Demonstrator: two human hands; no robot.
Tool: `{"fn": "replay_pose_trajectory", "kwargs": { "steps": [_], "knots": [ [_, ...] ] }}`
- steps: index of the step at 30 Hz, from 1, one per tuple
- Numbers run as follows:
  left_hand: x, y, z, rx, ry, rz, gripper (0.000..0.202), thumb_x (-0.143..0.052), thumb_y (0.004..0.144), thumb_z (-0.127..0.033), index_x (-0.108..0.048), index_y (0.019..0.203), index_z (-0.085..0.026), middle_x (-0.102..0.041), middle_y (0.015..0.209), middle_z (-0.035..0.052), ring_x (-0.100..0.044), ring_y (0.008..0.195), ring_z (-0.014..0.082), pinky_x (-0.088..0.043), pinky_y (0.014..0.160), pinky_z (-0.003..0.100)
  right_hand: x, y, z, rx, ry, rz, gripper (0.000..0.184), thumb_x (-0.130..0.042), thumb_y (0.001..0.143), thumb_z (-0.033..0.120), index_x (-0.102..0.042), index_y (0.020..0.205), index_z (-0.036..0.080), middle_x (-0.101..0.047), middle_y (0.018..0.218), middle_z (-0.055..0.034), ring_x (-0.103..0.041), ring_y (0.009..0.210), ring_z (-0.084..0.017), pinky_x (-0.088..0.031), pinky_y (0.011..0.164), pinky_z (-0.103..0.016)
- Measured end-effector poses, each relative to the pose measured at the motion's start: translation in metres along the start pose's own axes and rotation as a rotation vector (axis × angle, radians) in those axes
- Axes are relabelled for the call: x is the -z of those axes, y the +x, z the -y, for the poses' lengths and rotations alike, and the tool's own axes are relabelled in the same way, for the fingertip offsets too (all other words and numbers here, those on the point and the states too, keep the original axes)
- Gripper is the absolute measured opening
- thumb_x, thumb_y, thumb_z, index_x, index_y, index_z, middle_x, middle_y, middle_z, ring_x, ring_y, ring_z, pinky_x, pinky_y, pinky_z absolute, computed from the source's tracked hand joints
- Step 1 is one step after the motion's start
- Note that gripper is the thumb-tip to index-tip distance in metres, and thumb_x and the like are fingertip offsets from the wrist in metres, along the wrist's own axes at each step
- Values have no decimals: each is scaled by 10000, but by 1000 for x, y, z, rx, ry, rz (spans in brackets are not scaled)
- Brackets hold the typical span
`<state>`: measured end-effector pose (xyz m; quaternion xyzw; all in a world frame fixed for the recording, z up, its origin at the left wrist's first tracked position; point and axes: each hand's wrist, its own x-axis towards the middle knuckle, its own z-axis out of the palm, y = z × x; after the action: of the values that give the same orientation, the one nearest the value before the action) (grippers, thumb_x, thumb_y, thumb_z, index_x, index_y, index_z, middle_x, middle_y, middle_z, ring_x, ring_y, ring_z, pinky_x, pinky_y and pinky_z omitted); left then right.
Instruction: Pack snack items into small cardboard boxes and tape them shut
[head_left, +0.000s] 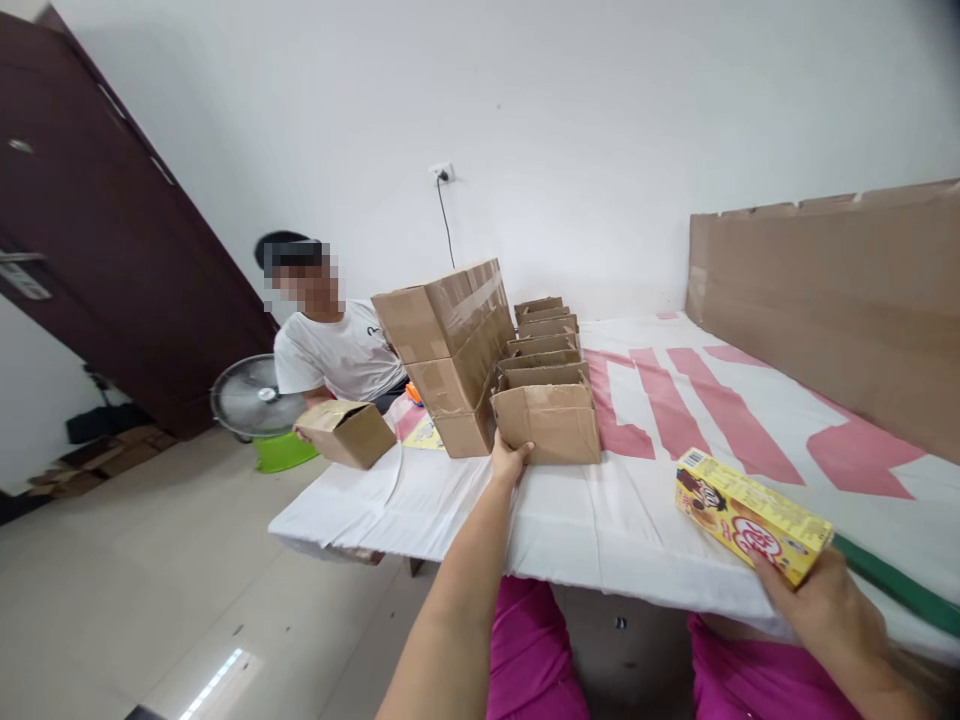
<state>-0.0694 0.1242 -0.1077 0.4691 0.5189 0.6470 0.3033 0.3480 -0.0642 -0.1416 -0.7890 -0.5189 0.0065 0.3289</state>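
Observation:
My left hand [510, 460] reaches forward and grips the lower front edge of the nearest small open cardboard box [551, 420]. That box heads a row of several open boxes [544, 345] running away from me. My right hand [825, 600] holds a yellow printed carton [750, 515] by its near end, above the table's front edge. Both hands are closed on what they hold.
A stack of taped cardboard boxes [450, 350] stands left of the row. The table [600, 530] has a white cloth with pink stripes. A large cardboard sheet [832, 300] leans at right. Another person in a white shirt [341, 355] holds a small box [346, 430]. A fan [251, 398] stands by the dark door [97, 230].

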Motion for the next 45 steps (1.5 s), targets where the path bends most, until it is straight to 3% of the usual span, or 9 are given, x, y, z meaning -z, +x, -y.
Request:
{"fn": "replay_pose_trajectory", "kwargs": {
  "steps": [4,9,15,22,24,31,36,40,45],
  "knots": [
    [-1,-13,1,16,84,-86,882,-821,598,-238,-362,1350,-192,-544,1329,153,-529,1235,278,-413,1039,401,2,0,4,-16,-24,13,642,-499,736,675,-567,1038,113,-659,757,-147,-660,629,-330,-479,495,-395],
    [-5,-42,-9,103,250,-219,987,-809,588,-246,-255,1395,-123,-246,1502,279,-119,1460,383,-116,1169,511,0,-2,1,81,-49,-35,601,-465,787,644,-545,1047,109,-668,779,-149,-671,664,-324,-488,543,-392],
    [-39,-97,-24,99,356,-185,978,-739,661,-285,-178,1432,-67,-34,1552,307,16,1468,398,-52,1166,521,-1,-1,-2,75,-43,-5,603,-465,788,662,-530,1044,120,-675,807,-144,-683,691,-322,-487,542,-378],
    [-77,-164,-31,-260,537,603,367,-636,745,-264,-631,1107,-200,-560,1288,169,-401,1309,351,-244,1112,539,-4,0,-6,46,-32,10,625,-494,754,679,-553,1035,125,-663,764,-132,-671,645,-315,-475,495,-376],
    [-78,-172,-35,-328,619,701,303,-652,740,-271,-673,1036,-214,-613,1218,151,-443,1252,354,-279,1081,552,-4,-1,-5,59,-22,6,608,-483,763,669,-558,1027,126,-660,757,-131,-670,655,-317,-478,508,-380],
    [-74,-174,-44,-370,697,654,263,-620,780,-257,-672,1032,-204,-650,1196,78,-501,1209,280,-356,1064,478,-3,0,-3,49,18,-2,632,-497,700,710,-555,981,147,-653,743,-140,-664,655,-336,-466,503,-395],
    [-81,-169,-47,-231,684,650,500,-638,775,-271,-559,1251,-140,-578,1306,153,-480,1263,311,-344,1100,482,-9,10,-16,-10,237,89,584,-586,639,699,-529,941,203,-682,748,-110,-679,678,-323,-500,519,-389],
    [-120,-151,-66,-76,385,745,702,-681,765,-318,-409,1378,-111,-417,1467,194,-389,1361,330,-298,1141,495,-10,46,-10,68,584,201,563,-677,616,606,-531,992,212,-719,909,-108,-697,806,-285,-554,650,-361],
    [-198,-97,-110,-18,-109,753,513,-729,757,-343,-542,1193,-148,-681,1155,121,-599,1141,271,-438,1032,440,15,130,49,164,786,179,604,-743,595,513,-572,1079,194,-685,1118,-155,-650,1005,-313,-537,808,-423]
  ]
}}
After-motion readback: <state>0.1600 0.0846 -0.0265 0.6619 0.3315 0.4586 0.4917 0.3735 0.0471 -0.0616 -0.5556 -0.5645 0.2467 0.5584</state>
